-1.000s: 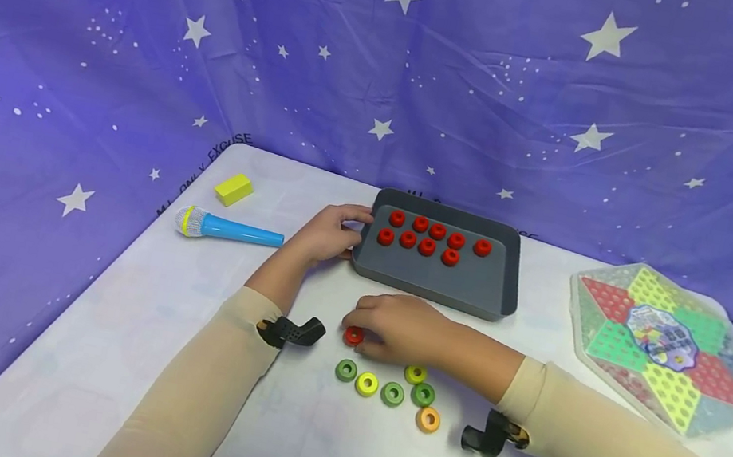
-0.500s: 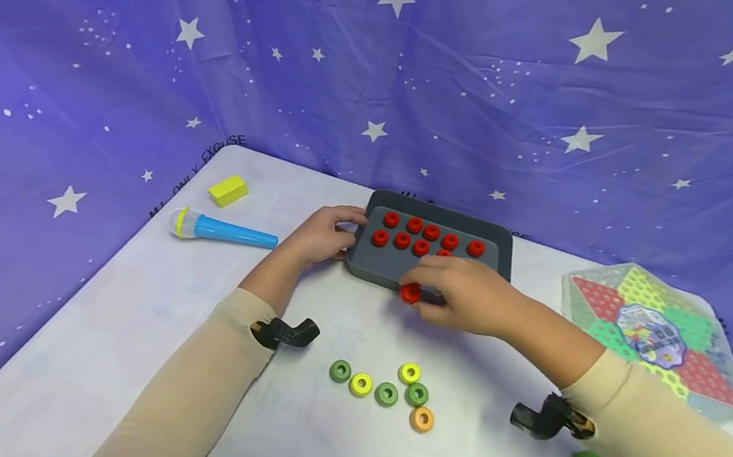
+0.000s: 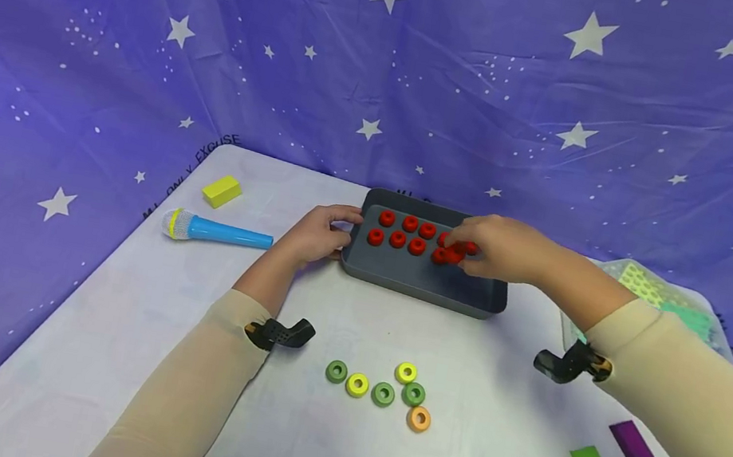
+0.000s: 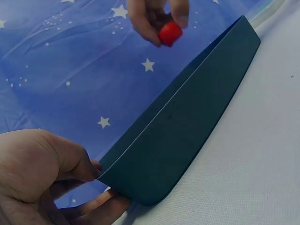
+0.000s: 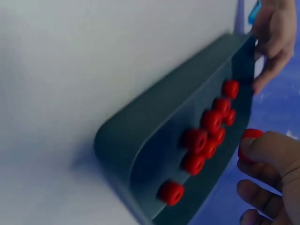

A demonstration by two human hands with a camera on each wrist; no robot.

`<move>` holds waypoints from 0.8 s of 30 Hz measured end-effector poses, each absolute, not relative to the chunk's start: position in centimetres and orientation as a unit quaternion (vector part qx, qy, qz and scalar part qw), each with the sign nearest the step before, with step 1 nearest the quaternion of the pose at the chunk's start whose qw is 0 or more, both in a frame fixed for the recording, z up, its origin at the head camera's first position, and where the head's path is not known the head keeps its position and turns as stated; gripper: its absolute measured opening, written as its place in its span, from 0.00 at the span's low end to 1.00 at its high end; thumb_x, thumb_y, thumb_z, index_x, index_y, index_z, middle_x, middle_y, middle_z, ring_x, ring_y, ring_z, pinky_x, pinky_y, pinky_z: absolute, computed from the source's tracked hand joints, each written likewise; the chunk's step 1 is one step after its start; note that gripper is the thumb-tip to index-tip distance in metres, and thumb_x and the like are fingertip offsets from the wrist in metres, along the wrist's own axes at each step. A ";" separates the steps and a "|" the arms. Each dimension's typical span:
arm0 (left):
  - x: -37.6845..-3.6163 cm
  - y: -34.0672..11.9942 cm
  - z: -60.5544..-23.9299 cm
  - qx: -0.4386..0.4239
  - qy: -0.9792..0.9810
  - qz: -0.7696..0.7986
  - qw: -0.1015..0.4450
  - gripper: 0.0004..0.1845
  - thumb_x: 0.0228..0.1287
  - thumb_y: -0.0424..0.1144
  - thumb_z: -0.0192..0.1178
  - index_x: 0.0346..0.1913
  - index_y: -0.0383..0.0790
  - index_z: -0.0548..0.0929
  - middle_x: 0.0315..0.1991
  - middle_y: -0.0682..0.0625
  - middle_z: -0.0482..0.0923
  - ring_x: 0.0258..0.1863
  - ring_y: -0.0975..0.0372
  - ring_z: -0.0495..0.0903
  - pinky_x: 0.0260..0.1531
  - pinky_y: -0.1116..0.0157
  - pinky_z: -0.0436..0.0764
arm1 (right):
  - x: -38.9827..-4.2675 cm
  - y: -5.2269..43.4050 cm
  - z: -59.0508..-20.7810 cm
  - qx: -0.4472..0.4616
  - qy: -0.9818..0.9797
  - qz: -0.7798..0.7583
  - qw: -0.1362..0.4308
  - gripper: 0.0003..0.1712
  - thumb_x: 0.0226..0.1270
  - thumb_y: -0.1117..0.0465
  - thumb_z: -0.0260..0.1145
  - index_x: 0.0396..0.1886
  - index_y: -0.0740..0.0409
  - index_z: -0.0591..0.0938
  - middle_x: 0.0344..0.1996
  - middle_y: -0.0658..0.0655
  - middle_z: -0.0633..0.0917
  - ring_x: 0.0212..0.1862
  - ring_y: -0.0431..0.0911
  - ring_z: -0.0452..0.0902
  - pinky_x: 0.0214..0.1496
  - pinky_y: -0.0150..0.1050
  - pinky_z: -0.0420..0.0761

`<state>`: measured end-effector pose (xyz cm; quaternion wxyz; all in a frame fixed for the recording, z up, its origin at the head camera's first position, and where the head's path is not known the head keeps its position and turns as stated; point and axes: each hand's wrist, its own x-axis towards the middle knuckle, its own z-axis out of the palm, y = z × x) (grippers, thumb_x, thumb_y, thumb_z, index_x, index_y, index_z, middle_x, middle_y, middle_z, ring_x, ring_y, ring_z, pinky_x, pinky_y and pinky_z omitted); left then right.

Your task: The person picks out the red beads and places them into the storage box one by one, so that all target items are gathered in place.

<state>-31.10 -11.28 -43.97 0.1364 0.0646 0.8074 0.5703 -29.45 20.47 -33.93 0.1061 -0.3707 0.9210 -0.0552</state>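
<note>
We pinch a red ring (image 3: 455, 255) in the fingertips of our right hand (image 3: 501, 249), holding it over the right part of the grey tray (image 3: 425, 287), just beside the red rings (image 3: 397, 238) already lying there. Our left hand (image 3: 316, 235) grips the tray's left end, thumb over the rim. Green, yellow and orange rings (image 3: 383, 391) lie nearer us on the white table (image 3: 99, 346), well apart from both hands.
</note>
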 end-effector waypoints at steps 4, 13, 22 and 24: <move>-30.9 -11.3 -43.7 0.063 0.806 0.573 0.136 0.25 0.65 0.24 0.53 0.64 0.36 0.80 0.73 0.56 0.69 0.56 0.53 0.78 0.40 0.59 0.87 | -31.2 21.5 -34.9 -0.352 0.927 -0.049 0.124 0.21 0.58 0.66 0.70 0.54 0.56 0.86 0.47 0.54 0.87 0.44 0.48 0.81 0.49 0.50 0.83; -30.5 -11.3 -43.8 0.059 0.801 0.578 0.141 0.25 0.64 0.24 0.52 0.64 0.35 0.80 0.73 0.55 0.69 0.54 0.53 0.79 0.40 0.59 0.87 | -32.5 22.1 -37.7 -0.336 0.933 -0.005 0.128 0.21 0.60 0.63 0.73 0.54 0.53 0.86 0.44 0.52 0.87 0.42 0.48 0.80 0.50 0.51 0.83; -30.5 -11.1 -43.4 0.062 0.800 0.579 0.144 0.25 0.64 0.24 0.52 0.64 0.36 0.80 0.73 0.57 0.69 0.57 0.52 0.78 0.42 0.58 0.87 | -31.8 22.8 -39.0 -0.338 0.935 0.028 0.104 0.23 0.60 0.61 0.74 0.57 0.54 0.85 0.52 0.58 0.84 0.49 0.54 0.83 0.55 0.57 0.82; -30.6 -11.1 -43.5 0.062 0.802 0.577 0.143 0.25 0.64 0.24 0.52 0.64 0.36 0.80 0.73 0.57 0.69 0.57 0.52 0.78 0.42 0.58 0.87 | -31.7 22.9 -39.3 -0.344 0.933 0.025 0.100 0.22 0.60 0.62 0.74 0.56 0.55 0.85 0.50 0.57 0.84 0.46 0.53 0.83 0.54 0.55 0.82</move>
